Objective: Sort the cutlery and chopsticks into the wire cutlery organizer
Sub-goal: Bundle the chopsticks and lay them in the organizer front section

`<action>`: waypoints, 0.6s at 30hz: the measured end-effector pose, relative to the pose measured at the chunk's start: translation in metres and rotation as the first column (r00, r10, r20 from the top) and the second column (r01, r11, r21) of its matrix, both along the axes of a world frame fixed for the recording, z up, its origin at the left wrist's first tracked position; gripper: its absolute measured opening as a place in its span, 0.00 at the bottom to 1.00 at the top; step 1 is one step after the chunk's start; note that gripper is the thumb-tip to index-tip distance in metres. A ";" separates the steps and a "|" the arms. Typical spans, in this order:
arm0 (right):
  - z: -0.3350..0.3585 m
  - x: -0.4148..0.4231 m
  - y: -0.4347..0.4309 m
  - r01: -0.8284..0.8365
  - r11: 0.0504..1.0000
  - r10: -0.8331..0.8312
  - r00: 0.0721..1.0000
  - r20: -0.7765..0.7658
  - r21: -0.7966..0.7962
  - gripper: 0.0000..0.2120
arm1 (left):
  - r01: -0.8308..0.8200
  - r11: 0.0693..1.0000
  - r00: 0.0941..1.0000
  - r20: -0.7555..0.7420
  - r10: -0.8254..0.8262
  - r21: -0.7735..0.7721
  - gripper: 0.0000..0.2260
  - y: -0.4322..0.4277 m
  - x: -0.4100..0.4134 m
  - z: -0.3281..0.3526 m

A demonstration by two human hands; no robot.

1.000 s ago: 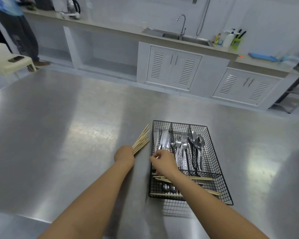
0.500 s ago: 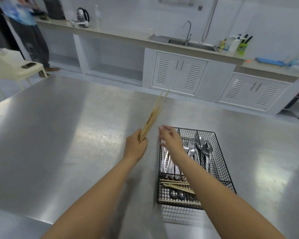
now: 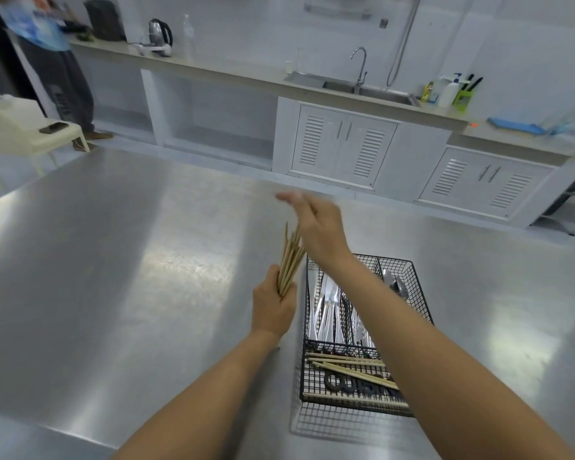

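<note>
A black wire cutlery organizer [image 3: 419, 290] sits on the steel table [image 3: 113, 277]. Its long far compartments hold knives [image 3: 322, 313], forks and spoons [image 3: 395, 287]. Several wooden chopsticks [image 3: 349, 365] lie across its near compartment. My left hand [image 3: 271, 307] is shut around the lower ends of a bundle of chopsticks [image 3: 289, 257], held upright just left of the organizer. My right hand [image 3: 316, 227] is raised above the organizer's far left corner, blurred, against the tops of the bundle; whether its fingers pinch a stick I cannot tell.
A person stands at the far left beside a cream plastic chair [image 3: 24, 127] with a phone on it. A counter with a sink [image 3: 362, 88], a kettle [image 3: 160, 36] and bottles runs along the back wall beyond the table's far edge.
My left hand lifted the chopstick bundle off the table and stood it upright. My right hand left the organizer and rose to the bundle's upper ends.
</note>
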State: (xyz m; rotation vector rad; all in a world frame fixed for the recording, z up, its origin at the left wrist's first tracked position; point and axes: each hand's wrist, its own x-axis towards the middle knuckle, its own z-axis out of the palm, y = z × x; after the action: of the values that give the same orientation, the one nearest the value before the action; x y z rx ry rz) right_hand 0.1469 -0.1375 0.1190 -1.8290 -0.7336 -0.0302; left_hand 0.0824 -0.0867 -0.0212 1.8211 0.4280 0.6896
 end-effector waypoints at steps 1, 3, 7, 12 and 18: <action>-0.011 -0.007 -0.001 -0.019 0.999 0.018 1.000 -0.023 -0.027 0.16 | -0.016 1.000 1.000 -0.018 0.016 -0.021 0.08 0.001 0.000 -0.001; -0.032 -0.021 -0.005 -0.073 0.994 0.068 0.996 -0.054 -0.078 0.16 | -0.042 0.997 0.998 -0.046 0.039 -0.063 0.11 0.002 0.000 0.000; -0.045 -0.025 -0.010 -0.102 0.993 0.096 0.991 -0.088 -0.062 0.17 | -0.031 0.999 0.998 -0.063 0.029 -0.044 0.06 0.001 -0.001 -0.003; -0.024 -0.006 -0.023 0.050 0.975 0.025 0.944 -0.329 0.217 0.26 | -0.060 0.998 0.998 -0.018 0.060 -0.028 0.08 -0.003 0.004 0.004; -0.050 0.018 -0.063 0.047 0.998 -0.013 0.820 -0.573 0.046 0.22 | 0.003 0.916 1.000 0.001 -0.003 -0.401 0.08 0.009 0.021 0.041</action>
State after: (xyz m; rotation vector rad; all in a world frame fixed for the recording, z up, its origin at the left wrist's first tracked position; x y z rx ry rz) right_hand 0.1644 -0.2006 0.0690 -1.6641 -0.2681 0.4606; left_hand 0.1035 -0.0782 0.0196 1.4314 0.5248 0.5513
